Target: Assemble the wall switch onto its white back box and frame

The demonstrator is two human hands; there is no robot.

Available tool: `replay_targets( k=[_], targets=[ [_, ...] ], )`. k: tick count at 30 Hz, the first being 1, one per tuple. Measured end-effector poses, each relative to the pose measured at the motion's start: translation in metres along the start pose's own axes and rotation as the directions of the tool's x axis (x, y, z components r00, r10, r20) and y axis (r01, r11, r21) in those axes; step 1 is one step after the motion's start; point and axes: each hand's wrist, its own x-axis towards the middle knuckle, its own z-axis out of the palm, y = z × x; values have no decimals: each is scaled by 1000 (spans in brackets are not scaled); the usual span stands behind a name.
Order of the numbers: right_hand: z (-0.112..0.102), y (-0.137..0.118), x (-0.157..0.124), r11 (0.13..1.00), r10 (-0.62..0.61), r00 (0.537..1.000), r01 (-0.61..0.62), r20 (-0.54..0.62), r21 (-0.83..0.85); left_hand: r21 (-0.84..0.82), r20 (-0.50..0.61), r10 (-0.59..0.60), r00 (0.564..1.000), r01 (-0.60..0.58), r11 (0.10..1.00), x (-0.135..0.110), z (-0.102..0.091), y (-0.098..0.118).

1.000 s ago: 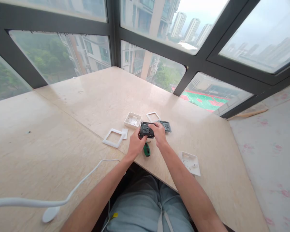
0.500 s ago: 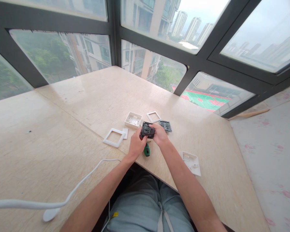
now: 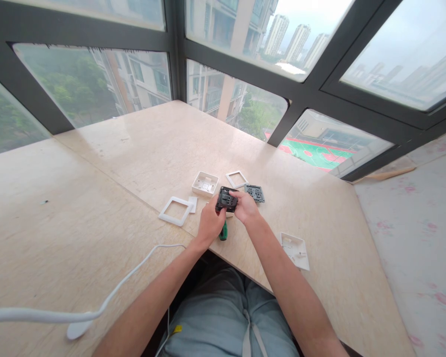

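between two hands (image 3: pixel 210 224) (image 3: pixel 246 208), one dark socket (image 3: pixel 226 200)

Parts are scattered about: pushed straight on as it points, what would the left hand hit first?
Beyond the dark socket module the left hand holds, probably the small white frame; depth unclear.

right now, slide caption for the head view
Left hand and right hand hold a dark socket module near a green-handled screwdriver at a wooden table.
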Motion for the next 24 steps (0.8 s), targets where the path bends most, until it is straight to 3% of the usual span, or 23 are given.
replay_targets(
  k=[10,17,21,24],
  targets=[
    [-7,-12,-16,995,-97,992,97,80,0,-194,-34,-124,992,115,974,6,-3,-3],
    [-23,-22,-41,970,-210,962,227,176,-85,-270,-44,-84,995,69,960,6,-6,5],
    [-38,-28,-52,897,-336,919,379,204,-227,-293,-27,-92,995,80,953,5,-7,10],
    [-49,-28,-56,774,-496,854,517,155,-366,-248,-36,-90,995,78,966,4,-7,14]
  ],
)
